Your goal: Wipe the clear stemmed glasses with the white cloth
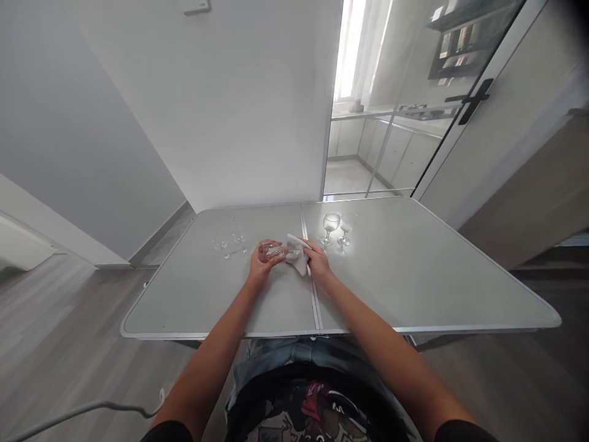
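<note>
Above the middle of the table, my left hand (pixel 262 264) is wrapped round the bowl of a clear stemmed glass (pixel 275 251), which lies sideways with its foot end to the right. My right hand (pixel 317 258) grips a white cloth (pixel 298 261) pressed about the stem and foot of that glass. Just beyond my right hand, two stemmed glasses stand upright, one (pixel 330 227) beside the other (pixel 345 230). Left of my left hand, several clear glasses (pixel 225 244) rest on the table; some seem to lie on their sides, but their outlines are faint.
The pale folding table (pixel 414 270) has a metal rim and a centre seam. A white wall (pixel 257 110) meets its far edge. A glass door (pixel 396 98) with a black handle (pixel 476 101) is at the back right. On the lower left runs a grey cable (pixel 105 405).
</note>
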Tool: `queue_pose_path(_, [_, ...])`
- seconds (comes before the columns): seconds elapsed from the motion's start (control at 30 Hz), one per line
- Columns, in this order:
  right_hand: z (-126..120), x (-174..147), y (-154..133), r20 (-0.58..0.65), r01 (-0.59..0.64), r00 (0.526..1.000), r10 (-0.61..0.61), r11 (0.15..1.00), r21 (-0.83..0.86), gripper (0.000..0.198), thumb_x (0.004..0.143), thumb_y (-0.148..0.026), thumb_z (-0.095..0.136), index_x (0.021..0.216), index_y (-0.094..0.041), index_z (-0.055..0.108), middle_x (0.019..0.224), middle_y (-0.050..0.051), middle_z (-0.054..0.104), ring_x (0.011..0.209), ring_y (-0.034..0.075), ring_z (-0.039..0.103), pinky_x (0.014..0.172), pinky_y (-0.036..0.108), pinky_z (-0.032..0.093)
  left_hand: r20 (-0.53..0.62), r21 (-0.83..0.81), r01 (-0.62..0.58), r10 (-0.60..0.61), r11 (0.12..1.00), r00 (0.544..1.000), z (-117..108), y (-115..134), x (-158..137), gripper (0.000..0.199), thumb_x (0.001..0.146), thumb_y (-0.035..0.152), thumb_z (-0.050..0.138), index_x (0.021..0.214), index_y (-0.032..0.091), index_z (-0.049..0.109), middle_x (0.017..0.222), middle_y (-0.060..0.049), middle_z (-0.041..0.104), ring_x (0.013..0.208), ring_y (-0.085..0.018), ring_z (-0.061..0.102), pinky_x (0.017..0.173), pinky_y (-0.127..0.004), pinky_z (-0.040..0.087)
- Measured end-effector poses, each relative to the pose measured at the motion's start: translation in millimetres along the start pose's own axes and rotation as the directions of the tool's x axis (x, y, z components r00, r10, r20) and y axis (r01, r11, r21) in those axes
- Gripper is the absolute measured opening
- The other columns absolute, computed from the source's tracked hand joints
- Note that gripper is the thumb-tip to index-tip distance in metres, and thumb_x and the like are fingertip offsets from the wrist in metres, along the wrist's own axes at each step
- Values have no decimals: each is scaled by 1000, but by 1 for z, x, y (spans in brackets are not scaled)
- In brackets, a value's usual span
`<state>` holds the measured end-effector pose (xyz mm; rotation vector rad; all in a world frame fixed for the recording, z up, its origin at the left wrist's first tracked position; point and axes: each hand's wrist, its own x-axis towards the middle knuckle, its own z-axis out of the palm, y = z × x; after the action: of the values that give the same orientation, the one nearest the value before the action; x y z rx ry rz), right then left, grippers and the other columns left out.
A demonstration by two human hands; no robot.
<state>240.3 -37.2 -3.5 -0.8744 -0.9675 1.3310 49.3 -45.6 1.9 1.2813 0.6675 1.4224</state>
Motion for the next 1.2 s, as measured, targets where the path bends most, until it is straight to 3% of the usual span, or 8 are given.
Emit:
queue_pose_path(0.3, [5,-8,-5,35,-107,994,105,992,68,37,68,-27,63,100,-18,78,80,1,68,73,15,53,63,25,39,-221,-23,-108,100,994,970,-8,-4,7,49,78,40,83,117,25,57,139,-13,58,114,-30,70,89,-42,62])
queue_pose_path(0.43, [1,-8,-15,27,-48,999,46,993,107,23,65,-27,59,79,-19,75,75,2,68,74,17,56,64,26,40,-269,-20,-124,114,992,956,-14,-7,10,52,77,45,83,117,25,56,139,-13,59,113,-29,70,86,-41,62])
queue_pose_path(0.53, [-4,-10,-25,133,3,991,-22,990,141,23,72,-34,52,55,-21,57,63,3,62,66,17,55,63,29,42,-289,5,-111,108,994,951,-16,-8,10,59,75,47,84,122,27,53,135,-13,62,110,-27,72,79,-35,63])
queue_pose_path(0.67, [-5,-14,-29,168,52,985,-27,988,-146,45,85,-51,51,50,-22,45,52,0,52,51,13,42,55,29,36,-222,35,-88,94,996,970,-17,-10,9,61,74,52,83,118,25,52,127,-13,67,95,-24,76,67,-27,61])
queue_pose_path(0.77, [0,-16,-23,141,237,971,-192,848,-474,29,81,-49,69,78,-20,68,64,-3,58,60,12,49,61,25,39,-153,35,-85,89,996,984,-18,-13,9,64,71,53,85,117,24,53,119,-13,70,96,-25,75,64,-25,58])
queue_pose_path(0.87, [5,-18,-13,271,352,936,-225,637,-686,35,81,-46,75,108,-24,74,76,-3,66,67,12,56,70,25,42,-133,42,-120,124,992,983,-19,-17,9,68,66,51,89,119,25,54,110,-11,73,110,-27,71,65,-23,54])
queue_pose_path(1.03, [10,-23,-6,353,383,923,-155,269,-884,25,94,-43,62,103,-26,77,93,2,73,81,15,65,71,25,40,-50,72,-81,85,994,995,-14,-16,7,72,62,56,90,118,23,59,113,-13,73,116,-28,67,78,-28,52])
queue_pose_path(1.2, [12,-28,-7,407,418,906,-115,85,-905,29,98,-43,54,105,-25,75,101,5,73,86,17,68,68,26,39,90,105,-36,27,994,996,-9,-13,4,81,58,59,91,121,20,60,117,-18,72,117,-31,66,88,-34,51])
